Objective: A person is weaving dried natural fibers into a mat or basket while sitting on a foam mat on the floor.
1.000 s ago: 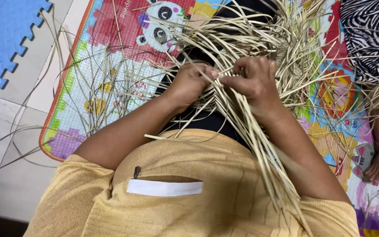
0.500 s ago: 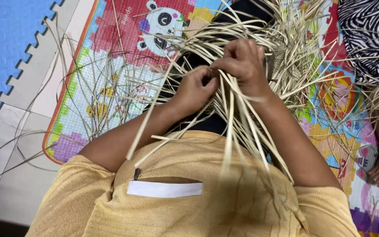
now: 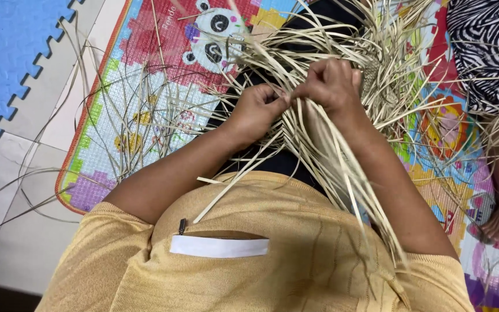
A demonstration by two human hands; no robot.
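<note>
a pale tiled floor [image 3: 24, 242], with a blue foam puzzle mat [image 3: 12, 52] at the upper left corner. beside it a colourful woven play mat [image 3: 122, 127] with an orange border and a panda picture, spread flat over the tiles. loose dry straw strips [image 3: 145, 110] scattered across the play mat, a few thin ones trailing off its edge onto bare tile.

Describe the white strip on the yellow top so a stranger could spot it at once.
Start at the yellow knit top filling the bottom of the view, below the two hands, left hand and right hand, that pinch pale straw strips. On its chest sits a pocket slit, and the white strip lies along it. It is flat, wide and bright white, unlike the thin tan straws.
</note>
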